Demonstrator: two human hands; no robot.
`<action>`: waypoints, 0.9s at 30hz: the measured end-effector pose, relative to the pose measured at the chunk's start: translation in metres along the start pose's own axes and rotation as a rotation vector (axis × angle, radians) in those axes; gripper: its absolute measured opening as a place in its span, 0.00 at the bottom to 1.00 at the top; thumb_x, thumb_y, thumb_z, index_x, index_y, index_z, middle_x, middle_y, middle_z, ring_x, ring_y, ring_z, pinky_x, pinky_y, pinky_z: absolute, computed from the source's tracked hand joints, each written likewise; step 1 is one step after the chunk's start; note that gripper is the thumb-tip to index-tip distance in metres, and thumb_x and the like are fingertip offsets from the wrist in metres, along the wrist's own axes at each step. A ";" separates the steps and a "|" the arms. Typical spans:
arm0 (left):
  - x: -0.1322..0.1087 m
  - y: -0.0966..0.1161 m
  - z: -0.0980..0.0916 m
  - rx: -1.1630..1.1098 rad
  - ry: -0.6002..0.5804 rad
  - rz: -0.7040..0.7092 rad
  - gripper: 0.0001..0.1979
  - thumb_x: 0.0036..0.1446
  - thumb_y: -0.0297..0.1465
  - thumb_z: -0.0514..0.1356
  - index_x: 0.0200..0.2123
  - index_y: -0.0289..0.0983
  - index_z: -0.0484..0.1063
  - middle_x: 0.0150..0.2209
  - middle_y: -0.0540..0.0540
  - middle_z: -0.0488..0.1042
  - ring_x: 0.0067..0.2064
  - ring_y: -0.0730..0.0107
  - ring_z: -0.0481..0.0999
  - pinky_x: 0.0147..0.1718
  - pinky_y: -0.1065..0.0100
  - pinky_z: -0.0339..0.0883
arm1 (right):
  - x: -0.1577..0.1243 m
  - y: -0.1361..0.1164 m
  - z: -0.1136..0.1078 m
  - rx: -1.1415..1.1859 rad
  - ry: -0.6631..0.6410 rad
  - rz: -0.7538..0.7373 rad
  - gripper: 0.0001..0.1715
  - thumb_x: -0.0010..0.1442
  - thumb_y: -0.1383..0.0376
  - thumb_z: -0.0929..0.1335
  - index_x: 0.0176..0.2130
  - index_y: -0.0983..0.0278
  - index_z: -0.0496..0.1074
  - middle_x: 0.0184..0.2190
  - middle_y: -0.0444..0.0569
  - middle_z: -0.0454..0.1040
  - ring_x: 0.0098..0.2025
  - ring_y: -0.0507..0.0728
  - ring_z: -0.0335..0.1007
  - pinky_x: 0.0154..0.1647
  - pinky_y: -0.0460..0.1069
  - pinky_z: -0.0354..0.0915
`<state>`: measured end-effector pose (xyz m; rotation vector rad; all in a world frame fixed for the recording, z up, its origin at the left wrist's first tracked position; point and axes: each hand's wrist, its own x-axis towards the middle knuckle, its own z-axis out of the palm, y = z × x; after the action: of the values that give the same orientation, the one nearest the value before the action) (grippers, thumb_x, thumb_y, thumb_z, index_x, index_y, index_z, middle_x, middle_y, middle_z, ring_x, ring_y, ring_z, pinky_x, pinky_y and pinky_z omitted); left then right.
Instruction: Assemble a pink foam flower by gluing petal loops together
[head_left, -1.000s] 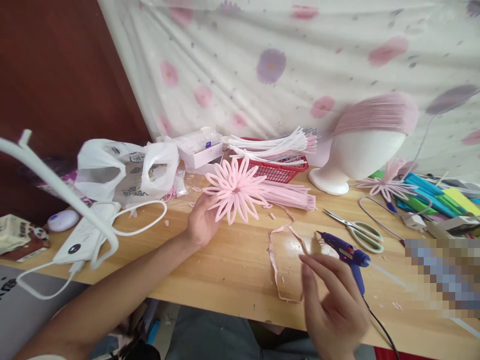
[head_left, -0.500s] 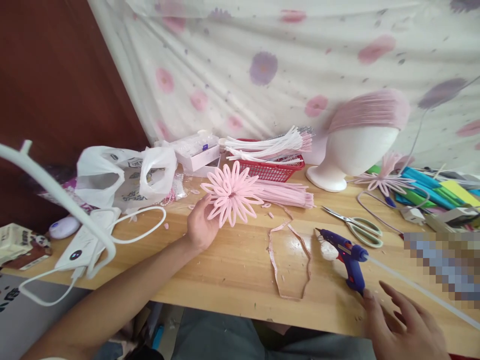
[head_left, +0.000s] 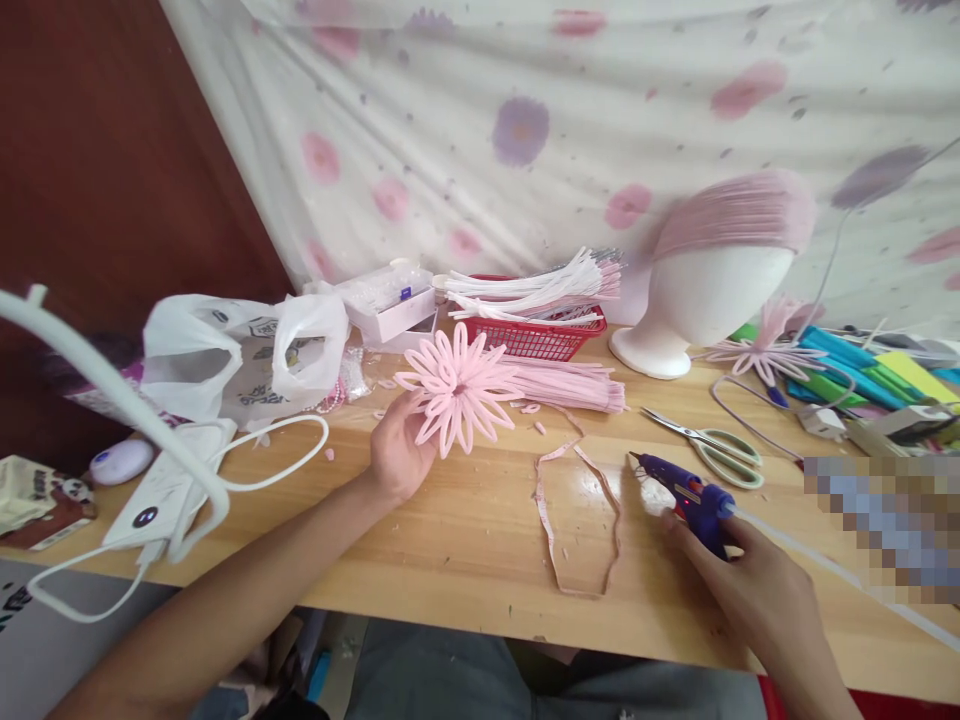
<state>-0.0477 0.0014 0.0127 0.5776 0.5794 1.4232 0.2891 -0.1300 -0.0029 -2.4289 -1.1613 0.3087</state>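
Held up over the table is a pink looped-petal flower (head_left: 465, 395), apparently of pipe cleaners. My left hand (head_left: 399, 456) is closed round its underside; the petals hide some of the fingers. At the right, my right hand (head_left: 761, 585) is wrapped round the handle of a blue hot glue gun (head_left: 684, 486), thumb on one side and fingers on the other. The gun still rests on the table, its nozzle to the left and a clear glue stick (head_left: 802, 555) out of its back. A measuring tape (head_left: 549, 520) lies in a loop between the hands.
Scissors (head_left: 712, 446) lie behind the glue gun. A pink pipe-cleaner bundle (head_left: 570, 384) lies before a red basket (head_left: 544, 342). Further right stands a foam head (head_left: 712, 300). A plastic bag (head_left: 195, 350), power strip (head_left: 157, 490) and white curved stand (head_left: 112, 385) are at left.
My right hand has moved forward and left from beside the glue gun's handle and closed round it. The flower stays in my left hand, almost unmoved.
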 end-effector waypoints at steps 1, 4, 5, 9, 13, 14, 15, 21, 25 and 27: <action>0.000 0.001 0.001 -0.005 0.004 0.003 0.10 0.50 0.36 0.68 0.33 0.35 0.79 0.34 0.44 0.83 0.42 0.54 0.83 0.44 0.56 0.76 | 0.003 -0.001 0.002 -0.001 -0.001 -0.016 0.28 0.46 0.37 0.68 0.28 0.57 0.77 0.22 0.55 0.76 0.29 0.71 0.75 0.30 0.59 0.66; 0.000 0.001 0.002 -0.018 0.030 0.005 0.09 0.49 0.35 0.68 0.32 0.36 0.80 0.33 0.45 0.83 0.38 0.58 0.82 0.42 0.58 0.76 | 0.009 -0.001 0.008 0.035 0.057 -0.078 0.26 0.47 0.38 0.67 0.25 0.55 0.76 0.18 0.53 0.72 0.28 0.72 0.74 0.30 0.61 0.66; 0.000 0.001 0.002 -0.020 0.038 0.003 0.08 0.49 0.34 0.68 0.32 0.35 0.80 0.33 0.45 0.83 0.37 0.59 0.82 0.41 0.59 0.76 | 0.009 -0.001 0.009 0.060 0.085 -0.086 0.25 0.48 0.39 0.66 0.25 0.55 0.76 0.18 0.53 0.73 0.29 0.73 0.75 0.30 0.62 0.67; 0.000 -0.004 -0.002 0.011 0.017 -0.018 0.09 0.49 0.35 0.68 0.31 0.35 0.81 0.31 0.45 0.82 0.33 0.61 0.80 0.36 0.61 0.74 | -0.007 -0.017 0.002 0.209 0.201 -0.071 0.27 0.50 0.40 0.68 0.33 0.59 0.79 0.28 0.55 0.79 0.38 0.74 0.79 0.36 0.62 0.71; 0.000 -0.009 -0.005 0.060 -0.021 -0.043 0.09 0.50 0.35 0.68 0.30 0.35 0.79 0.29 0.45 0.80 0.31 0.62 0.78 0.31 0.64 0.69 | -0.044 -0.060 -0.003 0.477 0.072 -0.252 0.25 0.54 0.44 0.71 0.40 0.60 0.80 0.37 0.53 0.83 0.41 0.68 0.80 0.39 0.58 0.74; 0.000 -0.009 -0.005 0.064 -0.025 -0.048 0.09 0.50 0.35 0.68 0.29 0.35 0.79 0.29 0.45 0.80 0.31 0.62 0.78 0.31 0.64 0.69 | -0.053 -0.072 -0.002 0.537 0.020 -0.326 0.22 0.56 0.46 0.70 0.38 0.60 0.80 0.37 0.52 0.83 0.39 0.65 0.80 0.37 0.56 0.74; 0.000 -0.010 -0.005 0.064 -0.029 -0.052 0.08 0.49 0.35 0.68 0.30 0.35 0.79 0.29 0.45 0.80 0.32 0.62 0.78 0.32 0.64 0.70 | -0.062 -0.084 0.001 0.576 -0.035 -0.396 0.20 0.59 0.47 0.70 0.37 0.60 0.79 0.34 0.51 0.82 0.36 0.63 0.79 0.34 0.54 0.73; 0.002 -0.011 -0.003 0.055 -0.041 -0.079 0.10 0.48 0.35 0.69 0.32 0.34 0.82 0.31 0.44 0.82 0.34 0.61 0.80 0.34 0.64 0.71 | -0.084 -0.134 0.028 0.593 -0.067 -0.604 0.17 0.68 0.53 0.67 0.33 0.59 0.74 0.25 0.45 0.75 0.28 0.56 0.72 0.30 0.49 0.67; 0.002 -0.011 -0.004 0.067 -0.066 -0.104 0.12 0.50 0.36 0.68 0.34 0.33 0.82 0.34 0.41 0.83 0.40 0.56 0.82 0.38 0.62 0.73 | -0.081 -0.150 0.036 0.526 -0.021 -0.603 0.17 0.68 0.55 0.66 0.30 0.59 0.69 0.20 0.41 0.69 0.22 0.53 0.66 0.24 0.47 0.58; 0.001 -0.011 -0.005 0.077 -0.074 -0.109 0.12 0.50 0.37 0.68 0.34 0.34 0.82 0.34 0.41 0.83 0.42 0.55 0.82 0.41 0.61 0.74 | -0.080 -0.156 0.037 0.525 0.001 -0.630 0.17 0.67 0.56 0.66 0.28 0.59 0.66 0.20 0.40 0.67 0.21 0.52 0.63 0.23 0.46 0.56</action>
<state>-0.0428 0.0020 0.0019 0.6480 0.5998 1.2764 0.1188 -0.0951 0.0390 -1.5302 -1.5387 0.3531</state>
